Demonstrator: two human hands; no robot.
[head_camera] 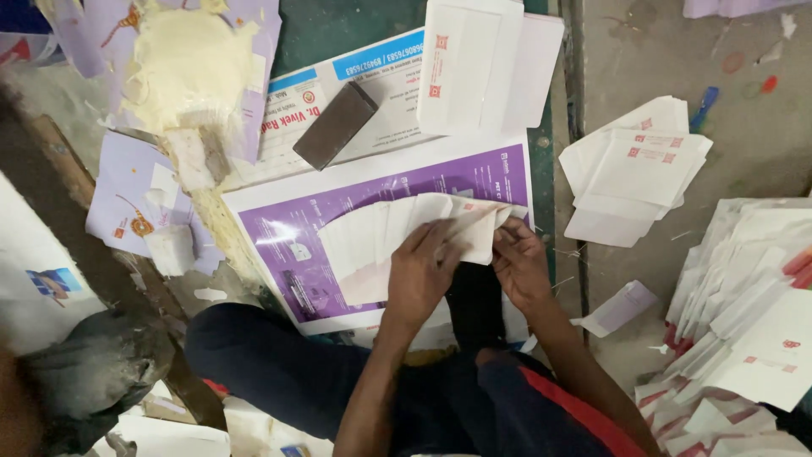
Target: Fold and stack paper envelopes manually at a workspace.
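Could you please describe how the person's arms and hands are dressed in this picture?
Both forearms are bare to above the elbow, with no sleeves in view. The left hand and right hand wear no gloves; I can make out no rings, watch or bracelets.

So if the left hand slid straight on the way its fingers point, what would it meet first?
The left hand points up and right across the fanned white envelopes. Past their edge comes the purple printed sheet, though depth is unclear.

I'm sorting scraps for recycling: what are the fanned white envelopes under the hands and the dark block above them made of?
The fanned envelopes look like thin matte paper: they overlap flat with creased flaps. The left hand presses them down; the right hand pinches one end. The dark block looks rigid, with a dull brown-grey face, possibly wood or stone; the picture cannot settle it.
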